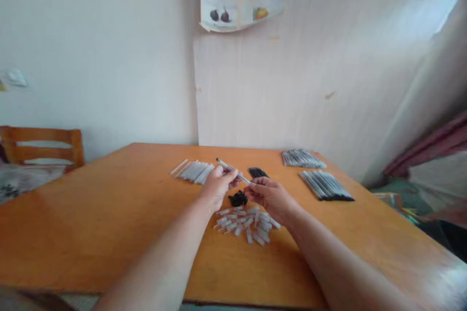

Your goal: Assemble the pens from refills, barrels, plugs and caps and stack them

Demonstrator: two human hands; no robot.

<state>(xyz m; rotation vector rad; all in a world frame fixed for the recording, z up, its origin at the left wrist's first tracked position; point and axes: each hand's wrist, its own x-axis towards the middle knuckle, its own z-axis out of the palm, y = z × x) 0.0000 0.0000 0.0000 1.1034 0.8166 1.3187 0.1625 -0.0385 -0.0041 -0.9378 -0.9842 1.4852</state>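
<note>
- Hands meeting above table [109, 223] centre: left hand [217, 185] pinching pen [233, 171] mid-barrel, right hand [268, 195] closing fingers on its near end.
- Pen tilting, off the surface.
- Clear caps [246, 223] and small black parts [238, 198] lying just below hands.
- Finished pen stacks [324, 184] sitting right.

Left hand [218, 185], right hand [270, 195] bare; forearms bare too (no sleeves, rings visible).
</note>
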